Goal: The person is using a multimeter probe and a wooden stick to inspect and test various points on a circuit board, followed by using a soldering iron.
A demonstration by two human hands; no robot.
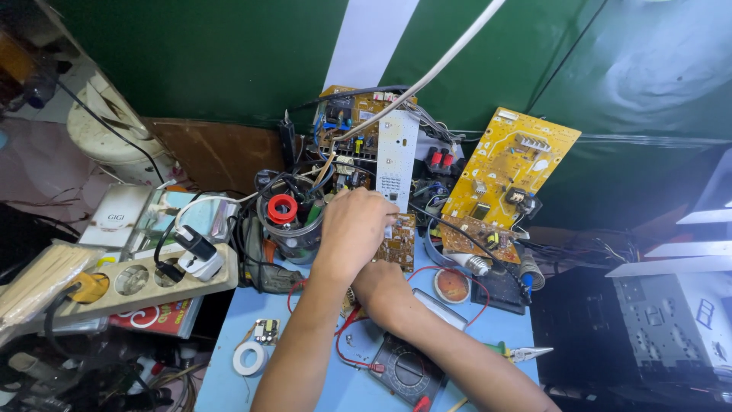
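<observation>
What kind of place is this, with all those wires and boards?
Most likely a small electronics repair bench: bare circuit boards such as a yellow circuit board, a multimeter with red leads, and a crowded power strip.

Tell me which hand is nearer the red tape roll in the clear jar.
Left. The left hand is just right of the red tape roll in the clear jar; the right hand sits lower, farther away.

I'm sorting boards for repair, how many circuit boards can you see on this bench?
4 at least: yellow board leaning right, brown board at back, small board by the left hand, tiny board near the tape; clutter may hide others.
</observation>
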